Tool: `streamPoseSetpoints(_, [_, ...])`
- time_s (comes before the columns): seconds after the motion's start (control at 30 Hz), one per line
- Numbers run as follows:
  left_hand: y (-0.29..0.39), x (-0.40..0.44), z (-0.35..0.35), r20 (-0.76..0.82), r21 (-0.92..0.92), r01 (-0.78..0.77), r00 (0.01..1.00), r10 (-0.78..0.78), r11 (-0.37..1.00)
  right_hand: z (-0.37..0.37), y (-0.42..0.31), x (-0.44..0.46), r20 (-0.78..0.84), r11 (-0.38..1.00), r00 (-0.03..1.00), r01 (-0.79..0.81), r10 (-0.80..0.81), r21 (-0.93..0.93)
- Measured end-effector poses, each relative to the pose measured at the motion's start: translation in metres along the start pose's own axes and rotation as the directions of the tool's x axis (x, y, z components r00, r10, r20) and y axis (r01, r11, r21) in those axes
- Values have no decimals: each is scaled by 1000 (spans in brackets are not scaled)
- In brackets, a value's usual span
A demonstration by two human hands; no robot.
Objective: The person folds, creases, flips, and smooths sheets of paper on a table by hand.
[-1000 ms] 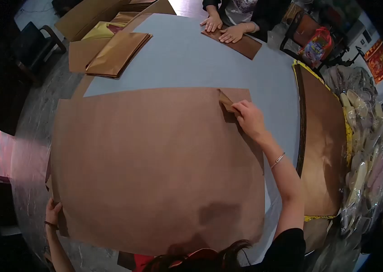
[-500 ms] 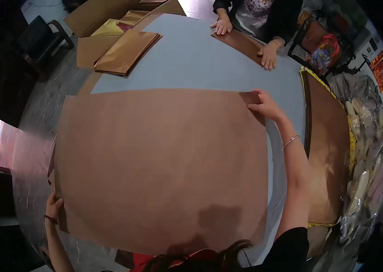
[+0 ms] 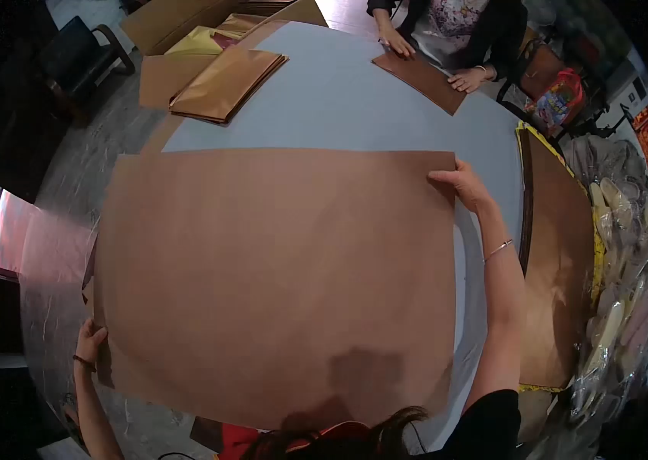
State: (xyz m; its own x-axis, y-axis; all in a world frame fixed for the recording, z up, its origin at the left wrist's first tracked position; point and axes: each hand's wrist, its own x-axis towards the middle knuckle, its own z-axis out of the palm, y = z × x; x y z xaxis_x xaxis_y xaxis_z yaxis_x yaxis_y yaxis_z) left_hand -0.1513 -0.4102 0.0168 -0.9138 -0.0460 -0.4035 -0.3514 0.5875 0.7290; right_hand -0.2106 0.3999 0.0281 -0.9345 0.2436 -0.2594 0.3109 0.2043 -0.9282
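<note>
A large sheet of brown kraft paper [image 3: 278, 268] spreads before me, overhanging the table on the left and toward my body. With the thumb on top, my left hand [image 3: 92, 343] pinches its lower left edge. My right hand [image 3: 464, 185] grips the upper right edge, thumb lying on the paper and fingers hidden behind it. A bracelet circles each wrist. Head and hand shadows fall on the sheet's lower part.
Folded brown paper [image 3: 228, 84] lies at the table's [image 3: 332, 92] far left, beside an open carton [image 3: 178, 27]. Across from me, a co-worker presses a folded brown piece [image 3: 420, 80]. At right stand a brown stack with yellow edging [image 3: 558, 261] and plastic-wrapped items [image 3: 623, 291].
My right thumb now lies flatter, and the upper right corner, folded over before, is flat. Across the table, the co-worker's hands have shifted on the folded piece. The view has moved slightly.
</note>
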Motion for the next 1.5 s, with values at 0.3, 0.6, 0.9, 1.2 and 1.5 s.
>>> streamPoseSetpoints(0.3, [-1, -3, -3, 4, 104, 38, 999, -39, 994, 5, 3, -7, 31, 951, 997, -78, 72, 298])
streamPoseSetpoints(0.6, [2, -5, -2, 12, 50, 32, 999, -33, 998, 11, 23, 5, -123, 993, 990, 76, -64, 89])
streamPoseSetpoints(0.9, [23, -13, 3, -19, -11, 88, 996, -88, 996, 3, 24, -10, -217, 983, 969, 145, -119, 112])
streamPoseSetpoints(1.2, [37, -15, 19, 55, -90, 47, 998, -42, 995, -22, 44, -23, -335, 995, 941, 79, -53, 63])
streamPoseSetpoints(1.5, [98, -39, 78, 70, -86, 181, 982, -175, 980, -66, 56, -36, -353, 992, 929, 123, -112, 8])
